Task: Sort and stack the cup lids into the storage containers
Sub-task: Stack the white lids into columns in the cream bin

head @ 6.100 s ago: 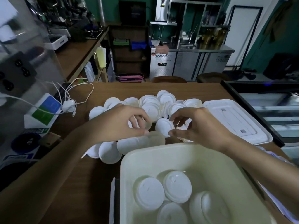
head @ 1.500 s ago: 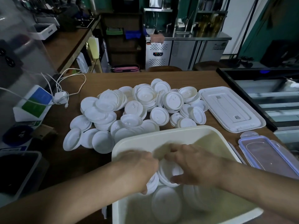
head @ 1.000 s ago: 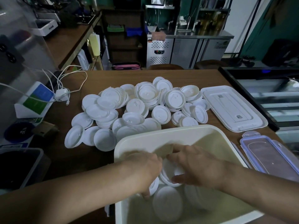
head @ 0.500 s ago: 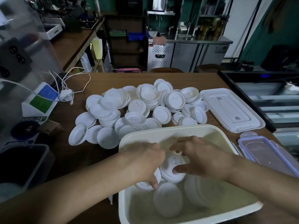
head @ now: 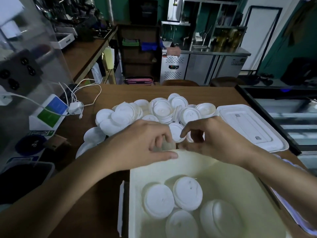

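A heap of white cup lids (head: 159,110) covers the middle of the wooden table (head: 82,194). In front of it stands a cream storage container (head: 154,174) with several lids (head: 187,193) lying in its bottom. Both hands reach past the container's far rim to the heap's near edge. My left hand (head: 142,143) has its fingers curled over a pale lid at the rim, thumb stretched along the rim. My right hand (head: 216,140) pinches a white lid (head: 176,133) between index finger and thumb. The two hands almost touch.
A flat white container cover (head: 248,126) lies right of the heap, beside a glass display case (head: 283,107). A charger with cables (head: 75,108) and a blue-green card stand (head: 49,114) sit at the left. A dark bin (head: 22,177) stands at the near left.
Both hands have come up out of the container and moved forward over its far rim to the heap. The lids they were arranging stay in the container's bottom.
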